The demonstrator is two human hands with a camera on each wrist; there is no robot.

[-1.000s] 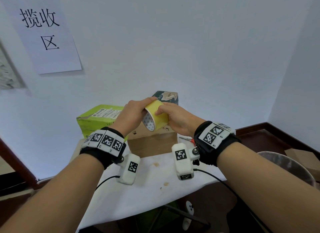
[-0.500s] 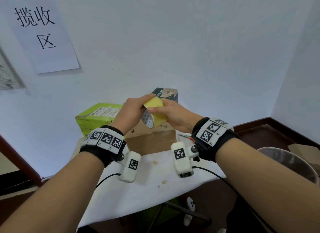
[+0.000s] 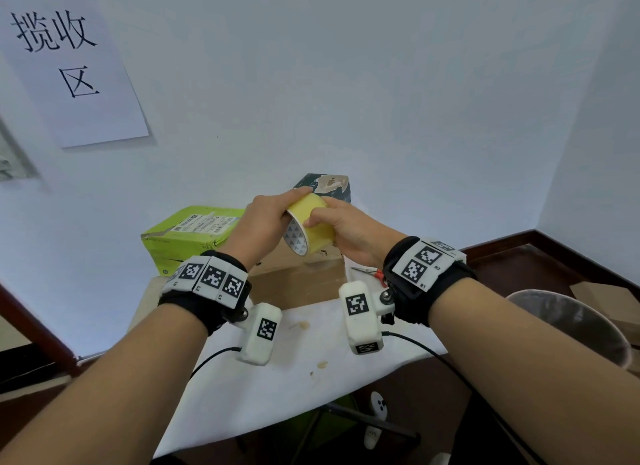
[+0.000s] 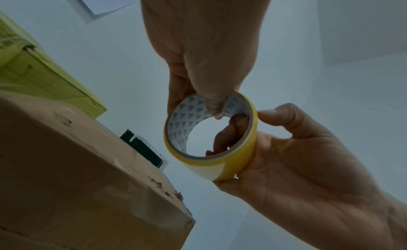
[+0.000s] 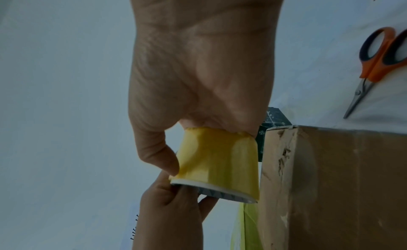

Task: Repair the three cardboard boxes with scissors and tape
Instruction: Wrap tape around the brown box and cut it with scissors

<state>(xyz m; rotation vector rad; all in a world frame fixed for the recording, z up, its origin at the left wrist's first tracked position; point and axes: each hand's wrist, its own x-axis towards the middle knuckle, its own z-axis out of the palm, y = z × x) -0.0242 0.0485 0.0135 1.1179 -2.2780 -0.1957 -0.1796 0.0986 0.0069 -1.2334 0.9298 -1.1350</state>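
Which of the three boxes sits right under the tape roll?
The plain brown cardboard box, centre of the table. The green box sits to its left, the dark box behind; both hands hold the yellow tape roll above the brown one.

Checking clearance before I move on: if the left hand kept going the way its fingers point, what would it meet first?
The left hand grips the tape roll, so past it probably comes the dark box, then the wall; depth is unclear.

Hidden parts
Right-hand fingers (image 4: 231, 131) hide behind the tape roll (image 4: 220, 165); the scissors (image 3: 369, 272) handles sit behind the right wrist.
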